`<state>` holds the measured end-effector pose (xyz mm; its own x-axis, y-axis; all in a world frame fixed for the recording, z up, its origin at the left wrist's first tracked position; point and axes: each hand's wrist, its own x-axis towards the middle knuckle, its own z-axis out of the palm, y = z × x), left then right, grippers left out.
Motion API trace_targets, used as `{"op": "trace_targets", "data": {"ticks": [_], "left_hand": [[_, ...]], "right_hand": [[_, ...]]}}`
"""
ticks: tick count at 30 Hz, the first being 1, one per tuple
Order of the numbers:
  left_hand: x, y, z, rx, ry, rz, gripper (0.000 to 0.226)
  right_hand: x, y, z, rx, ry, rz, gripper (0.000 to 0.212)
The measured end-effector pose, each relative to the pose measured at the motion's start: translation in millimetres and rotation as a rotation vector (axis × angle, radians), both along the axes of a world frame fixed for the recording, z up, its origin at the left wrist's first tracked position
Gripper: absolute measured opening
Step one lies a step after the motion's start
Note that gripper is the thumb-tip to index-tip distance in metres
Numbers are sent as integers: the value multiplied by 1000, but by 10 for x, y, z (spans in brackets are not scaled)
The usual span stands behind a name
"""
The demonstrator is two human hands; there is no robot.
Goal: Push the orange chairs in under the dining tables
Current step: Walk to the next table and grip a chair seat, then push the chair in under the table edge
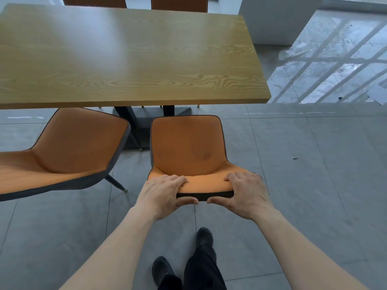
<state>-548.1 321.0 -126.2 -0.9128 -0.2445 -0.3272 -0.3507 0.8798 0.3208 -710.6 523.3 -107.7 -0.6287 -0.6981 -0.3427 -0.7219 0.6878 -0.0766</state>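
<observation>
orange chair [188, 147], right of pair: seat facing the wooden counter [125, 59], front edge just short of the counter's near edge, not under it; dark smudges on seat cushion. backrest top gripped by both hands. left hand [165, 193]: fingers curled over the top onto the orange front, thumb under the dark rear edge. right hand [245, 191]: same grip, fingers over the top, thumb beneath, thumbs nearly meeting. second orange chair [69, 147], left: turned at an angle, seat front partly under the counter edge, untouched. two further orange chair backs [179, 4] at the counter's far side. black counter base [146, 118] visible between the near chairs. grey tiled floor [314, 185]; black shoes [204, 237] and dark trousers below.
</observation>
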Motion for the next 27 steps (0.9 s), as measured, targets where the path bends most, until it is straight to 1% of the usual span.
{"op": "trace_targets", "data": {"ticks": [8,11,15,18,20,22,27], "left_hand": [[-15,31,74,51,-70,50,84],[-6,62,166,65,-114,75,88],[99,22,302,78,-41,130,88],[331,-173,336,86,-1,178,87],[541,-384,342,81,-5,209,89],[799,-651,353,75,4,244,90],[1559,-1538,417,35,61,281,89]], "right_hand": [[-14,27,-2,2,-8,-1,115],[-5,16,60,19,-49,0,116],[-11,7,141,51,-149,-24,125],[35,-76,238,34,-168,-39,120],[112,-268,312,37,-139,-16,115],[261,-566,366,34,-138,0,115],[880,-1475,471,-48,-167,34,109]]}}
